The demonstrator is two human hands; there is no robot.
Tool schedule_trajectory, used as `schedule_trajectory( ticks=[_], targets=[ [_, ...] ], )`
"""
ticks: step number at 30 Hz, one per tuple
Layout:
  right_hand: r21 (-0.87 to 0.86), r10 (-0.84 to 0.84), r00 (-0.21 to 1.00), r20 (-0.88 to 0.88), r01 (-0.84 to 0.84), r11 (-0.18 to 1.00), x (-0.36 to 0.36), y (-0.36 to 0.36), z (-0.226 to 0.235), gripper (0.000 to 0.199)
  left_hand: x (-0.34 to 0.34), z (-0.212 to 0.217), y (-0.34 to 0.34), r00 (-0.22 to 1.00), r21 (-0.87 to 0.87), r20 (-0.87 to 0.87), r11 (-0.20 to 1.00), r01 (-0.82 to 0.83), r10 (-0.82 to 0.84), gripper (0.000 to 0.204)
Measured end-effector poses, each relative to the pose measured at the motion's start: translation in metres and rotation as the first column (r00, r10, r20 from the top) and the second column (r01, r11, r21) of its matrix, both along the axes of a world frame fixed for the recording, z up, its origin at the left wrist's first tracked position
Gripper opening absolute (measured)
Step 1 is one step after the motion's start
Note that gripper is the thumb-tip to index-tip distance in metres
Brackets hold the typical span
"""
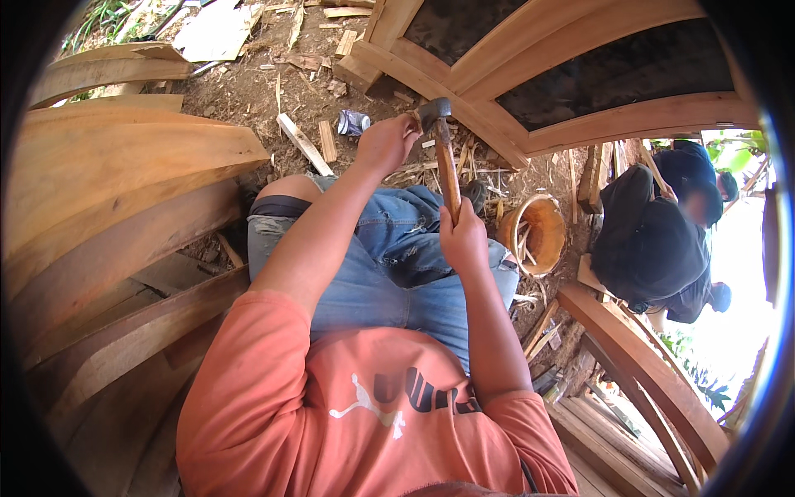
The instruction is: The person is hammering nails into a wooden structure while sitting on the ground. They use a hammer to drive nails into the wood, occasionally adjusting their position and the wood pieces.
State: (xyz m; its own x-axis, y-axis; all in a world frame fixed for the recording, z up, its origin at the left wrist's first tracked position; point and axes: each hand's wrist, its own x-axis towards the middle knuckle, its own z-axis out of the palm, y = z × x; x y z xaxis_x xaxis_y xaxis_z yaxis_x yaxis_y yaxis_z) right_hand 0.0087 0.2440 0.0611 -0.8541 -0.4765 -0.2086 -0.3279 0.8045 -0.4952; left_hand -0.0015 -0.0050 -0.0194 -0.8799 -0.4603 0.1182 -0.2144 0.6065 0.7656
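Observation:
My right hand (465,240) is wrapped round the lower end of a hammer's wooden handle (448,170). The dark metal hammer head (435,108) is at the top, close beside my left hand (389,142). That hand is closed, its fingertips pinched together near the hammer head; whatever they hold is too small or hidden to name. Just beyond the hammer lies the edge of a wooden frame (490,123) with dark panels (621,79). Both arms reach out over my jeans (356,282), my knees spread apart.
A tan bucket (542,236) holding wood strips stands right of my knee. Curved boards (132,166) are stacked at left, more planks (638,364) at lower right. A can (354,123) and wood scraps (303,144) lie on the dirt. People in dark clothes (650,228) are at right.

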Motion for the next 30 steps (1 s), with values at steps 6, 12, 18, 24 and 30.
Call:
schedule_trajectory(
  ticks=[6, 12, 18, 24, 30],
  targets=[
    [-0.088, 0.001, 0.998, -0.058, -0.006, 0.996, -0.001, 0.000, -0.008, 0.032, 0.000, 0.002, -0.001, 1.000, -0.012, 0.012, 1.000, -0.004, 0.004, 0.022],
    [-0.110, 0.015, 0.997, -0.070, -0.023, 0.994, -0.001, 0.001, -0.008, 0.031, 0.001, -0.001, -0.001, 0.996, -0.001, -0.089, 1.000, -0.022, 0.022, 0.022],
    [-0.135, 0.016, 0.997, -0.076, -0.026, 0.991, 0.003, 0.004, -0.004, 0.032, 0.000, 0.002, 0.000, 0.996, -0.036, -0.085, 0.999, -0.004, 0.001, 0.020],
    [-0.112, 0.014, 1.000, -0.026, -0.017, 0.994, -0.003, 0.001, -0.005, 0.032, -0.001, -0.002, 0.001, 0.994, -0.062, -0.107, 0.998, -0.019, 0.012, 0.020],
    [-0.089, 0.008, 0.997, -0.073, -0.014, 0.996, 0.002, -0.002, 0.015, 0.032, -0.003, 0.006, -0.002, 0.976, 0.001, -0.215, 1.000, -0.022, 0.022, 0.020]
  ],
)
